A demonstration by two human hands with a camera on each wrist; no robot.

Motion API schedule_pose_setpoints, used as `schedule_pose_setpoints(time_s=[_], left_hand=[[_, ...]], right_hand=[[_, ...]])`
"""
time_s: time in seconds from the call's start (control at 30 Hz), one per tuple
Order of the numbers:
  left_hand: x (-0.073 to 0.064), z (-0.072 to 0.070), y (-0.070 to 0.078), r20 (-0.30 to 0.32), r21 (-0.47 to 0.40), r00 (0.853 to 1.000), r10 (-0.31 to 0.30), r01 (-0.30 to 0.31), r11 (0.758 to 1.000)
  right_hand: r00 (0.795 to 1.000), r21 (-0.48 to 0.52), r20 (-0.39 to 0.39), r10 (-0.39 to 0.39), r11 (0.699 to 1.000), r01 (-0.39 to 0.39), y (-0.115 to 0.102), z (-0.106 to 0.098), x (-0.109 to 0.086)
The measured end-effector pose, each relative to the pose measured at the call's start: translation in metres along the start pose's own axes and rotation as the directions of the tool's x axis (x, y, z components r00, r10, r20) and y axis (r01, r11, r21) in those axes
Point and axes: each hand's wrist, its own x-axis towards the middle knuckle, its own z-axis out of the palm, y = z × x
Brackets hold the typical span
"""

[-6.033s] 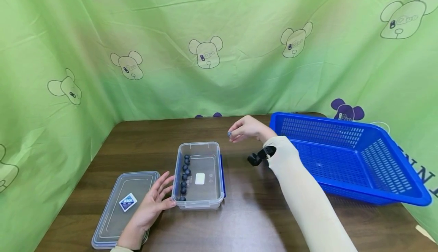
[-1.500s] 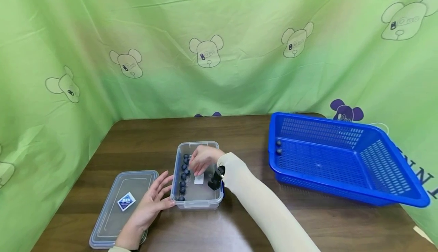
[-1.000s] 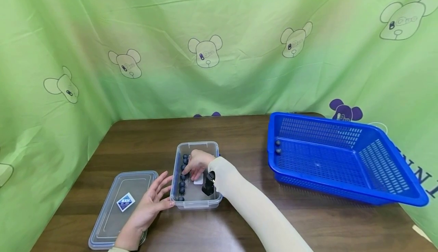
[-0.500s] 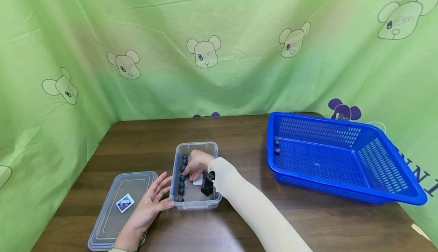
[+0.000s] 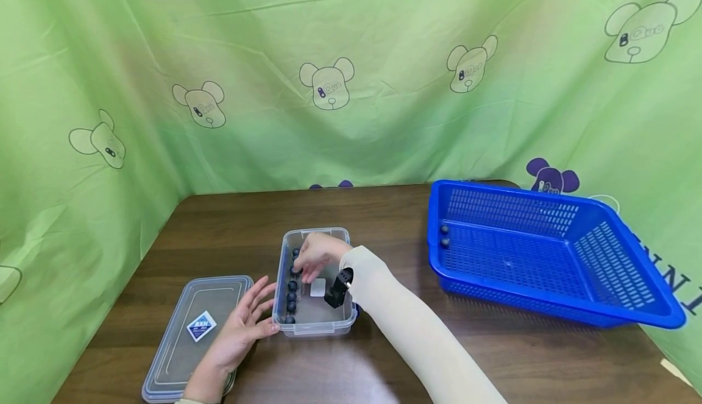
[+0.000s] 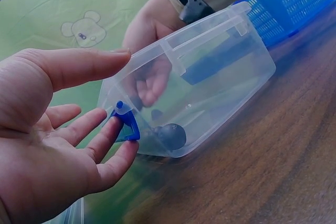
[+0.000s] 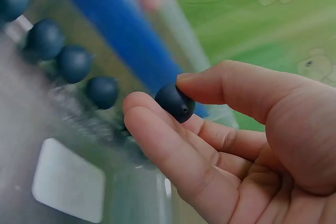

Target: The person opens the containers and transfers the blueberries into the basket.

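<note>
In the head view a clear plastic box (image 5: 323, 329) holds several dark blueberries (image 5: 291, 297) lined up along its left side. My right hand (image 5: 318, 254) is inside the box, over that row. The right wrist view shows a blueberry (image 7: 173, 104) pinched between thumb and fingers, its small stem scar visible. My left hand (image 5: 241, 332) rests against the box's left side, fingers nearly straight and thumb at the near corner. Its fingertips touch the blue latch (image 6: 126, 124) in the left wrist view.
A large blue basket (image 5: 526, 270) stands at the right, with two blueberries (image 5: 445, 242) by its left wall. The box's clear lid (image 5: 178, 355) lies at the left, partly behind my left forearm. A green patterned curtain (image 5: 384, 142) closes off the back and sides of the table.
My right hand came from near the basket into the box, reached the row, and has now lifted slightly with a blueberry. Two blueberries show in the basket. My left hand stayed put.
</note>
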Motion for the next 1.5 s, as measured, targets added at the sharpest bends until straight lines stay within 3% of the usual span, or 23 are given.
schedule_pose_setpoints(time_s=[0.37, 0.7, 1.23, 1.5], left_hand=[[0.002, -0.003, -0.003, -0.017, 0.014, 1.0, -0.016, 0.016, 1.0], [0.002, -0.002, -0.002, 0.0, -0.002, 1.0, 0.001, -0.001, 1.0], [0.001, -0.004, -0.002, -0.006, -0.003, 1.0, -0.011, 0.011, 1.0], [0.0, -0.002, -0.001, 0.013, -0.01, 1.0, 0.002, -0.002, 1.0]], right_hand=[[0.998, 0.069, 0.003, -0.062, 0.996, 0.062, -0.004, -0.027, -0.015], [0.996, 0.129, -0.048, -0.068, 0.989, 0.074, -0.002, -0.073, -0.037], [0.981, 0.214, -0.166, -0.097, 0.968, 0.131, 0.033, -0.154, -0.081], [0.969, 0.318, -0.229, -0.098, 0.933, 0.169, 0.056, -0.188, -0.106]])
